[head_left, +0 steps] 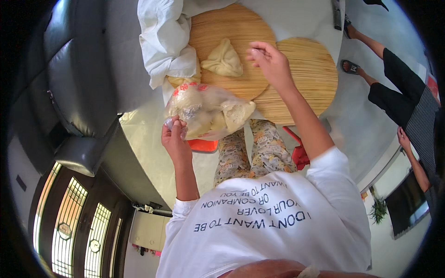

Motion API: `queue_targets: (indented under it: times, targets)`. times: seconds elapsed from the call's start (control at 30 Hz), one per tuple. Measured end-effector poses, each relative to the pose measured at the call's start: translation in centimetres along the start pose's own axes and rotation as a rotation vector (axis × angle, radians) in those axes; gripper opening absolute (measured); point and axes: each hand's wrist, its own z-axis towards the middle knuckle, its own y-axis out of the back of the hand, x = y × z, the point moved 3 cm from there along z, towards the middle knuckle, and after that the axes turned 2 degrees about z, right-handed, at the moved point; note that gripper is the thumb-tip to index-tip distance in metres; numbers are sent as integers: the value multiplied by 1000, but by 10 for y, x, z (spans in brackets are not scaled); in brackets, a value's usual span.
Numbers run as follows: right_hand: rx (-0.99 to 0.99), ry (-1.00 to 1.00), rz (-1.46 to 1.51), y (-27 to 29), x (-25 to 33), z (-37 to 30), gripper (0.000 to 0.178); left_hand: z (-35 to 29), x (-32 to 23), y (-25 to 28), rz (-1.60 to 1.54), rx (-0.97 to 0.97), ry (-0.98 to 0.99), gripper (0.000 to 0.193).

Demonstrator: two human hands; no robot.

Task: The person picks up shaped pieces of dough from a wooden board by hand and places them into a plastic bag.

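Clear bag (pixel 208 111), triangular bun (pixel 224 60) on round mat (pixel 232 21)
Left hand (pixel 175 136) pinches the bag's eight-o'clock edge, likely steadying it; right hand (pixel 272 67), fingers curled, hovers at the bun's three o'clock, grip unclear.

- Bun (pixel 223 59) on the mat: plain pale cream.
- Bag (pixel 206 103): clear and milky, with red print along its upper edge.
- Buns (pixel 238 116) inside it: cream to off-white.
- Left mat (pixel 232 25) and right mat (pixel 306 78): golden tan, lined with fine parallel stripes.
- Cloth (pixel 162 39): plain white.
- Shirt (pixel 269 222): white, with rows of black lettering.
- Trousers (pixel 273 148): flowered in cream, grey and orange-yellow.
- Stool (pixel 203 146) below the bag: bright orange-red.
- Sofa (pixel 83 83): glossy black.
- Other person's top (pixel 424 125): dark, thinly striped; their trousers (pixel 393 99): solid black.
- Plant (pixel 378 211): green.
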Motion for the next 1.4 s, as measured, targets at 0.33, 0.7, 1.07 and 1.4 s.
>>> queue_targets:
  times: [0.33,0.7,1.07,1.4]
  targets:
    - [-190,125,-672,-25,-108,65,19,-4,4,6,-46,-9,-24,12]
    - [-155,205,-793,-22,-120,70,12,-9,3,9,-92,-10,-3,13]
    - [281,-164,591,-43,-6,3,14,-11,8,15,-101,24,-2,14]
    - [1276,563,1078,-40,198,-140,15,-18,9,24,-109,25,-27,14]
